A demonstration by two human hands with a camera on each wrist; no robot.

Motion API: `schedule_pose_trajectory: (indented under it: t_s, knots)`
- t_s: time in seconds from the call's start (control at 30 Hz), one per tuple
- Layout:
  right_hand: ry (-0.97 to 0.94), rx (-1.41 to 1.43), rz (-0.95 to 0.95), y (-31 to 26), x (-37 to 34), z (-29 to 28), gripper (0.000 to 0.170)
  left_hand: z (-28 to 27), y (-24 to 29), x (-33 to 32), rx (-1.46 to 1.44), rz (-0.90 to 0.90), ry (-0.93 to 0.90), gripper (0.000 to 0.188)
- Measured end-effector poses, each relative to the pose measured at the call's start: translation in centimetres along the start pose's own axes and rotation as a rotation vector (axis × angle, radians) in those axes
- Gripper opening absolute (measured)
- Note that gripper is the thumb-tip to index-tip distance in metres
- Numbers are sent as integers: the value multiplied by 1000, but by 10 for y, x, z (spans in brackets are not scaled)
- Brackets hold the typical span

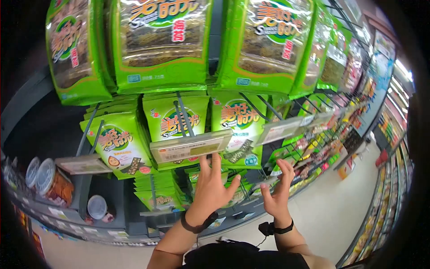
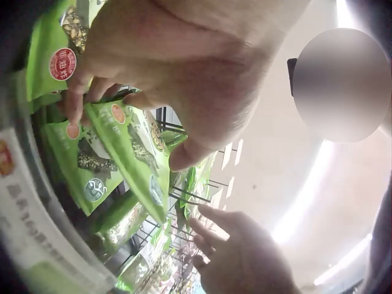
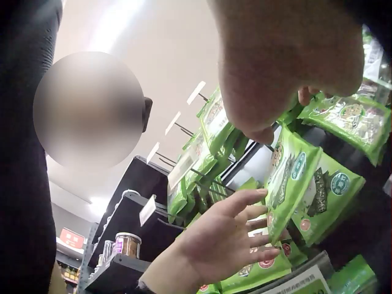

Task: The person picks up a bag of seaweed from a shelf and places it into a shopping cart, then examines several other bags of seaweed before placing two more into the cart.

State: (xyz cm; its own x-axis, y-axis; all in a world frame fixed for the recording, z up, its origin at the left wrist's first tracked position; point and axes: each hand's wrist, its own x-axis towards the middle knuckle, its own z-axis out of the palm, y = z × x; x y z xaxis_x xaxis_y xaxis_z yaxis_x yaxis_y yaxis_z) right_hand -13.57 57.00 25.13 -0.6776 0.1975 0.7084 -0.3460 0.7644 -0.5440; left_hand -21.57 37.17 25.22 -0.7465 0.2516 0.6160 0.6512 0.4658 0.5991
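Observation:
Green seaweed snack packets hang in rows on hooks; one (image 1: 239, 121) is at the centre right of the head view. My left hand (image 1: 212, 190) reaches up under the price label (image 1: 192, 147), its fingertips at the lower edges of the packets. In the right wrist view, the left hand (image 3: 217, 236) has its fingers extended against a packet (image 3: 294, 177). My right hand (image 1: 277, 193) is raised beside it, thumb and fingers apart, holding nothing. The left wrist view shows the left hand (image 2: 177, 73) over two overlapping packets (image 2: 135, 153), with the right hand (image 2: 245, 251) below.
Large green bags (image 1: 163, 49) hang above. Clear tubs (image 1: 51, 179) stand on the shelf at the left. More hooks and labels (image 1: 284, 130) stick out at the right, beside an aisle floor (image 1: 327, 201) and another stocked shelf (image 1: 385, 201).

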Motion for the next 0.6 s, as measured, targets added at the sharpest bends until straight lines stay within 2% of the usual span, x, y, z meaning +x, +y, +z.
schedule_pose_trajectory:
  t_s: [0.07, 0.1, 0.2, 0.23, 0.33, 0.37, 0.47, 0.5, 0.53, 0.6]
  knots:
    - [31, -17, 12, -6, -19, -13, 67, -5, -1, 0, 15, 23, -7, 102]
    - [67, -27, 39, -7, -30, -18, 60, -8, 2, -1, -35, 6, -42, 102]
    - [52, -111, 105, -3, -64, -41, 57, -6, 22, -10, 188, 92, -52, 103]
    - [86, -129, 130, -6, -73, -47, 50, -4, 34, -13, 113, 128, -29, 99]
    - [53, -108, 205, -10, -109, -78, 45, 17, 62, -32, -255, 305, -115, 92]
    - [3, -100, 238, -16, -117, -90, 40, 27, 72, -44, -392, 354, -207, 81]
    - [-251, -1, 378, -12, -156, -117, 36, 63, 103, -89, -665, 638, -730, 76]
    - [-342, 26, 300, -5, -171, -124, 38, 63, 118, -98, -576, 772, -829, 73]
    - [-419, 62, 217, 5, -185, -131, 40, 66, 127, -110, -434, 911, -901, 77]
    - [-454, 241, 51, 24, -207, -141, 41, 80, 142, -134, -291, 916, -1088, 83]
